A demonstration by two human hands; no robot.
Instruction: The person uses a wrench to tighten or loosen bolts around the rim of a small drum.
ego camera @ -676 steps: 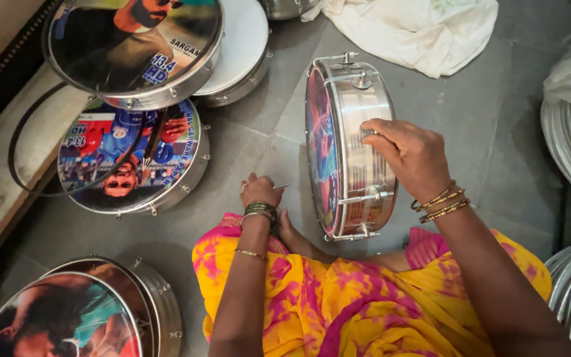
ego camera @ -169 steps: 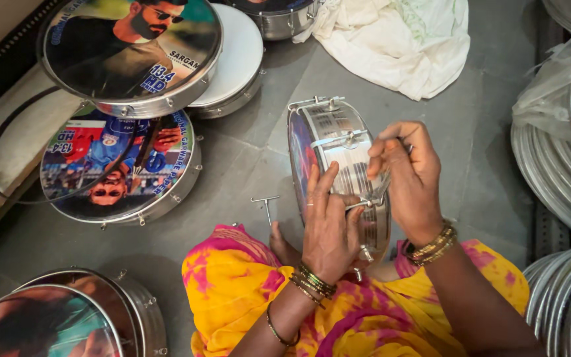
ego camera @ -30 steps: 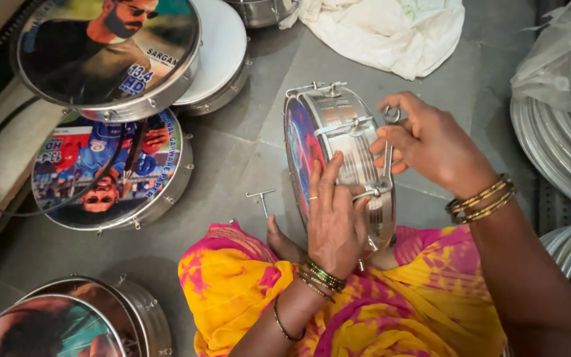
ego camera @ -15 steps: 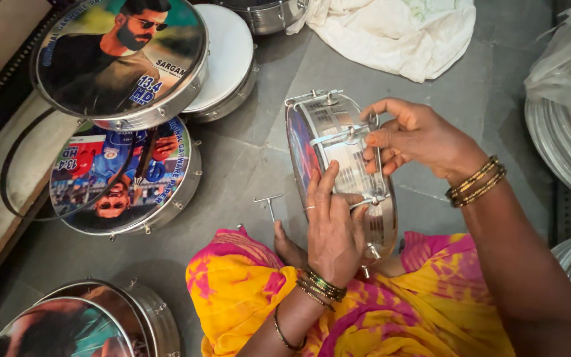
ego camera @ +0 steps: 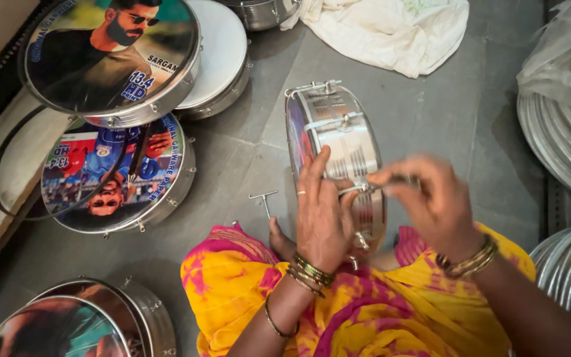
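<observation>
A shiny steel hand drum (ego camera: pixel 335 142) with a printed skin stands on its rim on the grey floor in front of my lap. My left hand (ego camera: pixel 322 208) lies flat against its metal shell, fingers spread, steadying it. My right hand (ego camera: pixel 431 201) is blurred and pinches a small metal piece at a tension rod on the drum's right side. A small T-shaped metal key (ego camera: pixel 264 200) lies on the floor just left of the drum. Bangles sit on both wrists.
Several finished drums with printed picture skins (ego camera: pixel 110 56) (ego camera: pixel 117 175) (ego camera: pixel 77 324) lie at the left, one white-skinned drum (ego camera: pixel 216 56) behind them. A white cloth (ego camera: pixel 391 30) lies at the top. Stacked steel rims (ego camera: pixel 563 132) fill the right side.
My right hand has come down from the drum's upper right to the tension rod at its middle right. The drum has turned a little under my left hand.
</observation>
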